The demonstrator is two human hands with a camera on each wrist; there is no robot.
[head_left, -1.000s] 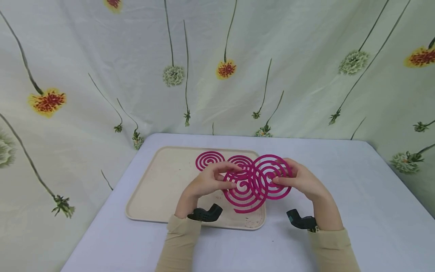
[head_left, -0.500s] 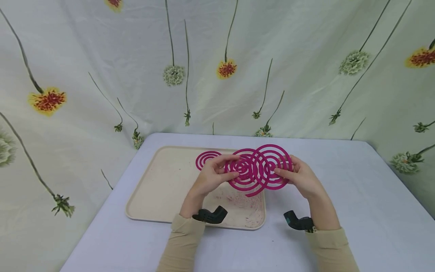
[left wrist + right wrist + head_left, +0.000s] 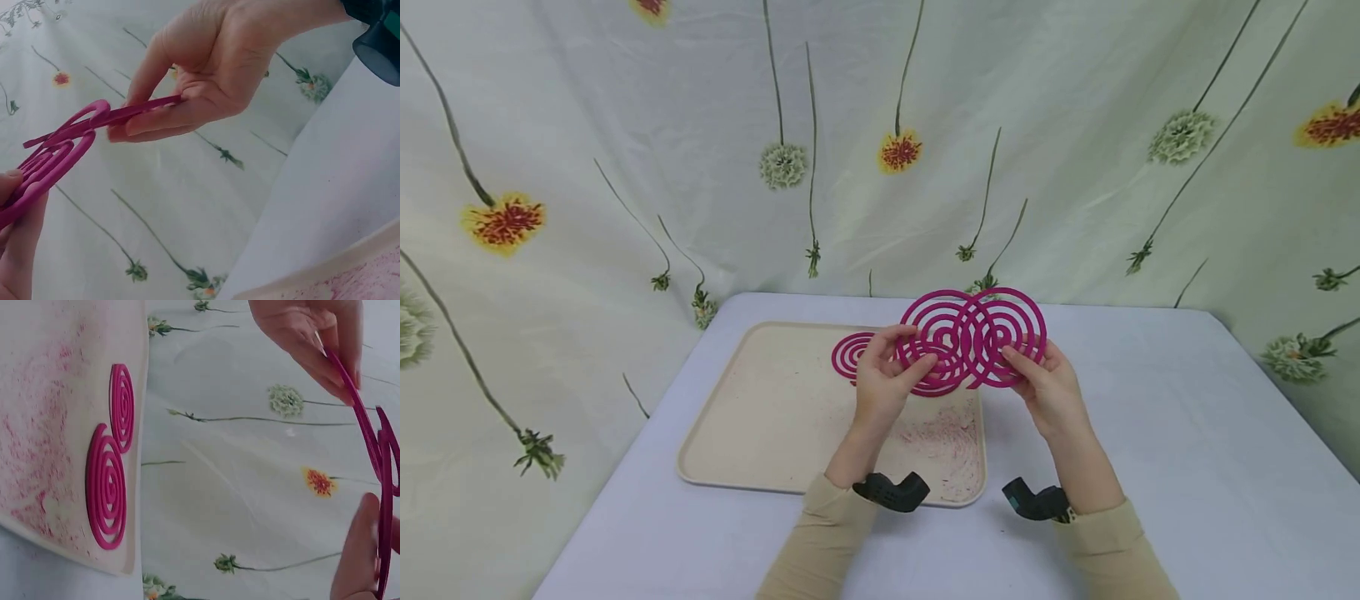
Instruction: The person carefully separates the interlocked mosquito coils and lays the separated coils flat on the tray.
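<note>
In the head view two magenta mosquito coils are held up over the tray's right side, their rings overlapping in the middle. My left hand [image 3: 880, 387] pinches the left coil [image 3: 942, 292] between thumb and fingers. With thumb in front and fingers behind, my right hand [image 3: 1051, 387] grips the right coil [image 3: 1006, 290]. In the left wrist view the right coil [image 3: 134, 112] appears nearly edge-on, its rings crossing the left coil [image 3: 44, 184]. Two more mosquito coils lie on the tray, a larger one [image 3: 92, 481] and a smaller one [image 3: 113, 406] in the right wrist view.
The beige tray [image 3: 760, 400] lies on a white-covered table [image 3: 1172, 433], with magenta dust and crumbs [image 3: 947, 450] on its right part. A flower-printed cloth [image 3: 865, 225] hangs behind the table. Black cameras are strapped to both wrists.
Both hands have risen and moved slightly closer together. The two held coils have gone up and tilted more upright, now above the tray's far edge, still overlapping.
</note>
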